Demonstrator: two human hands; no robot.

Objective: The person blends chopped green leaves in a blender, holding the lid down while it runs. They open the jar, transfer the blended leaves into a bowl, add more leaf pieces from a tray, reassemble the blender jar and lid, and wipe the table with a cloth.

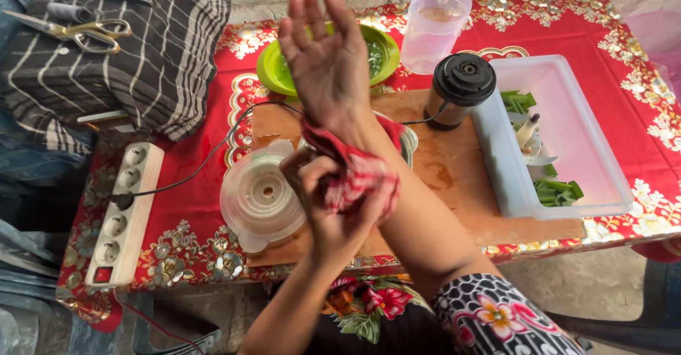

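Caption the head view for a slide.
Left hand wipes the raised right hand's wrist with a red cloth above a wooden board.

A red-and-white patterned cloth [358, 174] is bunched and crumpled, wrapped about the right forearm just below the wrist. It hangs in loose folds, one corner trailing toward the far side under the wrist, the bulk gathered on the near side in the grasp of the left hand [333, 209]. It sits above the middle of the wooden board, off its surface.
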